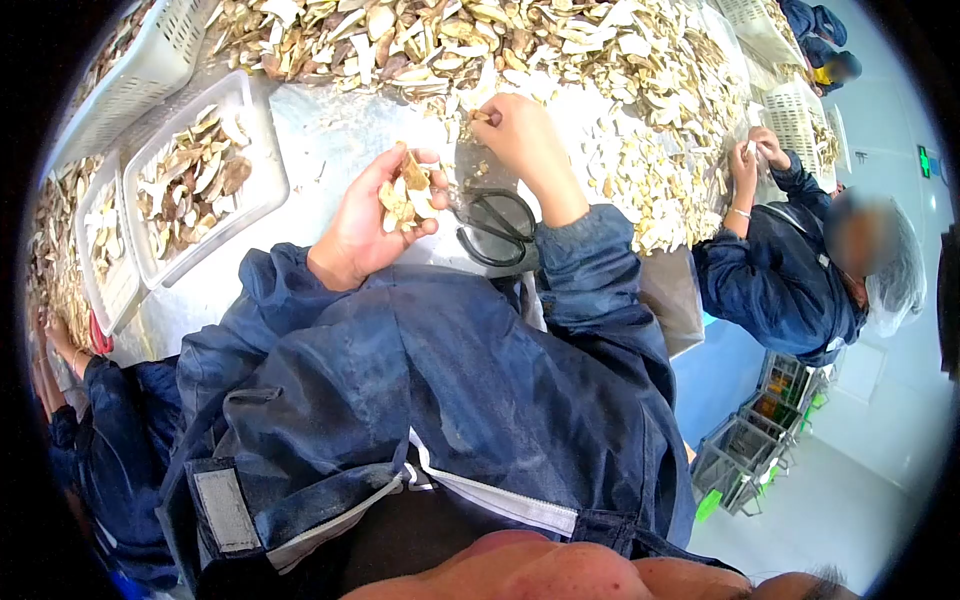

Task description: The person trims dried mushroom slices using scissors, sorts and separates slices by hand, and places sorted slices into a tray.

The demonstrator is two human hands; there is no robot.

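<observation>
My left hand (356,222) is turned palm up, its fingers curled around several pale yellow-brown dried mushroom slices (402,203). To its right, my right hand (527,142) pinches a small brown piece (484,117), which looks like dried mushroom, at the near edge of the heap. A large pile of dried mushroom slices (420,42) spreads across the metal table (318,125) beyond both hands. Black-handled scissors (497,228) lie between my hands, close to my body, with neither hand touching them.
A clear plastic tray (270,185) holding darker slices stands at left, beside another tray (112,280). White perforated baskets (168,62) sit at the far left and right. A co-worker (775,265) handles slices at right; another person's sleeve (125,410) shows at left.
</observation>
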